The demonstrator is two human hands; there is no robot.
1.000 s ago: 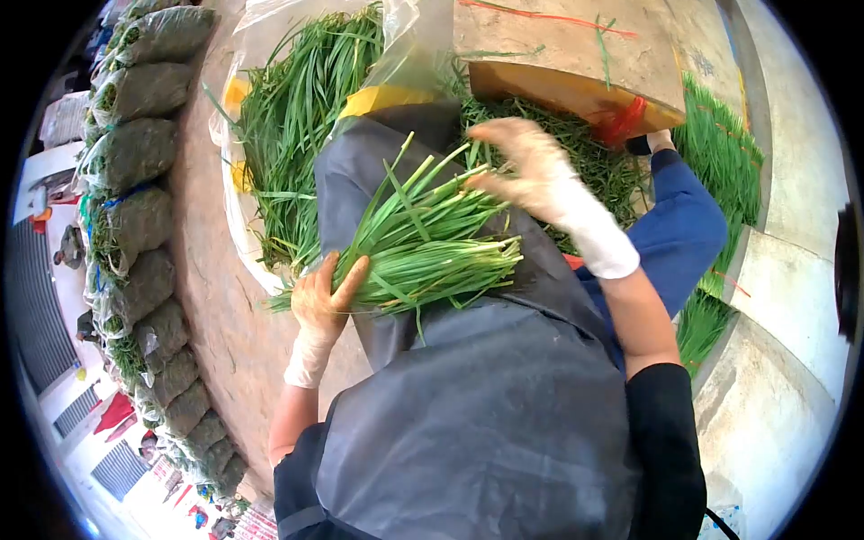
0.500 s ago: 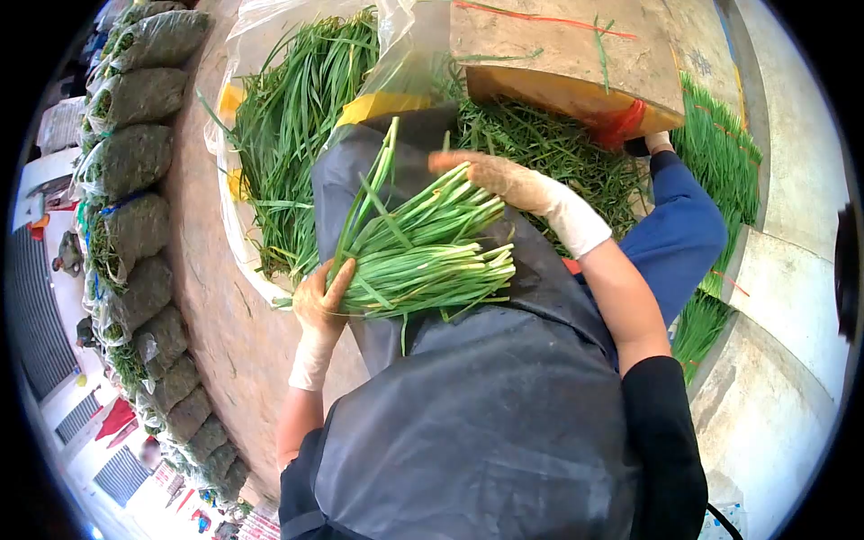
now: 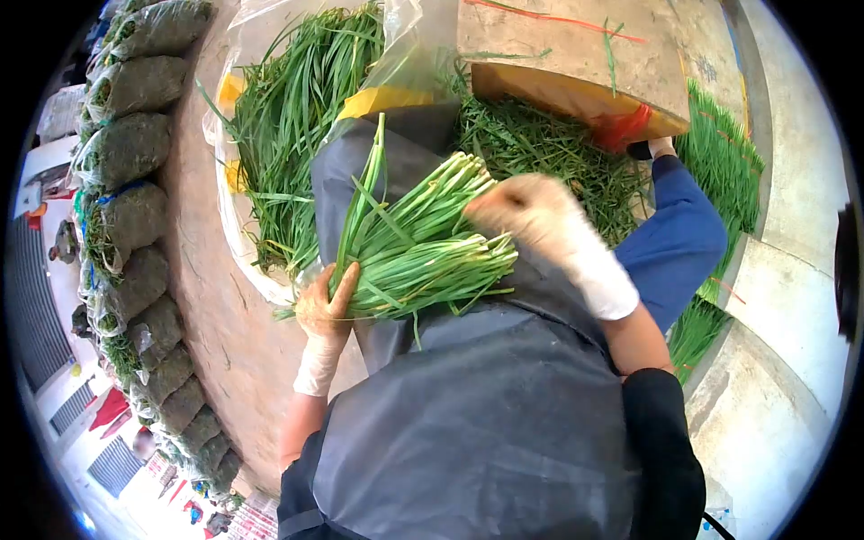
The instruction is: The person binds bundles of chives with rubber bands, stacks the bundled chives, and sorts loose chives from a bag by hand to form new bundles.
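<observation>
From my remote station, I read the head view as follows. The left hand [image 3: 326,310], in a thin pale glove, is closed around the leafy end of the bunch of greens [image 3: 423,238]; its thumb lies over the leaves, and the grip is narrow. The right hand [image 3: 540,220], also gloved, is located at the pale stem ends, on the opposite side of the bunch. Its outline is blurred, so I cannot tell how wide its fingers are set, or whether they touch the stems. The bunch lies across the lap on the dark apron [image 3: 477,414], stem ends directed toward the right-hand side. It is divided into an upper and a lower portion, and a few longer stalks project from it toward the top of the view. Beyond the left hand, an open plastic bag [image 3: 236,211] with yellow patches contains a pile of long leaves [image 3: 301,117]. Beyond the right hand, loose trimmings [image 3: 549,144] are heaped beside a wooden board [image 3: 567,45], which carries red string [image 3: 623,126] at its near edge. A blue trouser leg [image 3: 675,238] is positioned to the right of the trimmings, with standing greens [image 3: 720,162] along its outer side. At the far left, filled sacks [image 3: 135,148] form a row on the brown floor [image 3: 211,180].
</observation>
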